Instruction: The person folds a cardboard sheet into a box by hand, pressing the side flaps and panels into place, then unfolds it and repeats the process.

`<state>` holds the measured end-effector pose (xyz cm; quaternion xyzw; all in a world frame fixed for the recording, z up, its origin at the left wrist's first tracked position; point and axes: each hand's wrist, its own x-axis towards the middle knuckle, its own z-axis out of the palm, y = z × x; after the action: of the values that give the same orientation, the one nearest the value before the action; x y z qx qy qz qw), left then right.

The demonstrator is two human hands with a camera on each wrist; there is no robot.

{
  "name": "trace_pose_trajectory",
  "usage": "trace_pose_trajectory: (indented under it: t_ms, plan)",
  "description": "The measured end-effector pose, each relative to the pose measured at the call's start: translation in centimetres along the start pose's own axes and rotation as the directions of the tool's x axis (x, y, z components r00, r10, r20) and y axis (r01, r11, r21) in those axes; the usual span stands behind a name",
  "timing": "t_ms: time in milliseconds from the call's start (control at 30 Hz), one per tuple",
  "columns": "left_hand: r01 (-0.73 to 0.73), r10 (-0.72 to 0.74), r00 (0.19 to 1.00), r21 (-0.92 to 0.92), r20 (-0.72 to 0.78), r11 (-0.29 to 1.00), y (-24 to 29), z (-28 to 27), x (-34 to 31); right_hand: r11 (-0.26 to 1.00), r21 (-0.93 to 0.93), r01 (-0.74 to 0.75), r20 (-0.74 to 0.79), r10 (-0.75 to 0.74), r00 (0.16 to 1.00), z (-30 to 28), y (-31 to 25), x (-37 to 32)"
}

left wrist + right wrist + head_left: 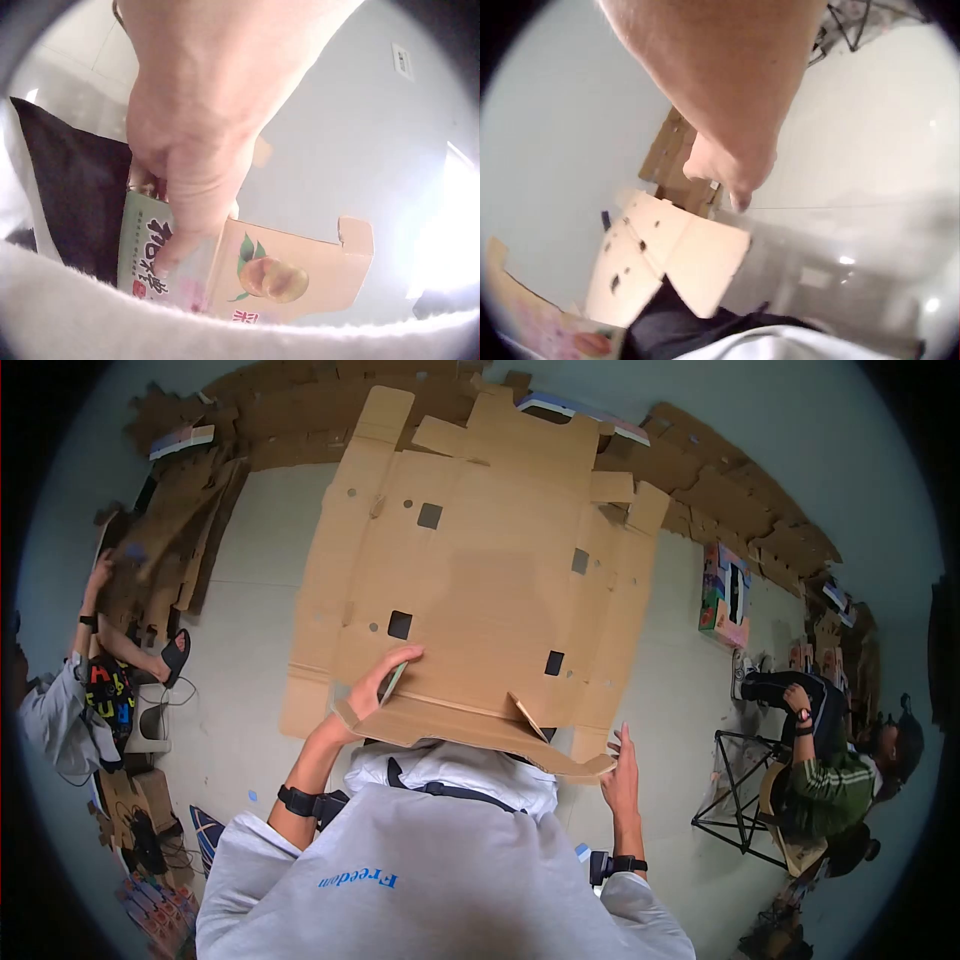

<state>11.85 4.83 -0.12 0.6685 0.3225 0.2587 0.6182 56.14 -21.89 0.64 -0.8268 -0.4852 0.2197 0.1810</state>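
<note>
A large unfolded cardboard box (490,580) lies plain side up before me, its near panel (450,725) folded upright close to my body. My left hand (370,690) grips the left corner of that panel by a small folded flap (394,682). In the left wrist view the thumb (176,251) presses the printed green face, beside a peach-coloured flap (277,274) with a fruit picture. My right hand (622,780) is at the panel's right end, fingers straight and pointing away from me. In the right wrist view that hand (731,165) shows nothing in its grasp.
A person (840,760) sits at the right near a black-framed folding stool (740,800). Another person (65,695) is at the left with more cardboard (175,520). A colourful printed box (725,595) stands on the floor. Cardboard sheets (720,465) line the wall.
</note>
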Motion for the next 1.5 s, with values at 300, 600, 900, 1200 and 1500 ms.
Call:
trace_pose_trajectory:
  t_ms: [300,600,900,1200,1500]
  plan:
    - [-0.001,0.002,1.0,0.057,-0.018,0.998,-0.8,0.5,-0.1,0.931,0.268,0.249,-0.389,-0.132,0.912,-2.7,-9.7,5.7]
    - [-0.203,0.169,0.975,0.268,0.143,0.942,-1.1,0.2,-0.4,0.906,0.414,0.084,0.384,-0.258,0.886,-11.6,-18.6,7.5]
    - [-0.209,0.158,0.972,0.329,0.174,0.921,0.7,0.4,-0.3,0.797,0.096,0.596,0.523,-0.55,0.651,-3.8,-27.7,10.4]
    - [0.093,0.038,0.986,0.727,-0.162,0.68,1.2,-1.9,-3.7,0.865,0.063,0.497,-0.25,-0.469,0.847,1.2,-22.0,11.2]
    - [0.427,-0.348,0.844,0.119,-0.409,0.896,0.1,-7.9,-11.2,0.645,0.762,-0.055,0.088,-0.018,0.996,4.5,-18.3,9.4]
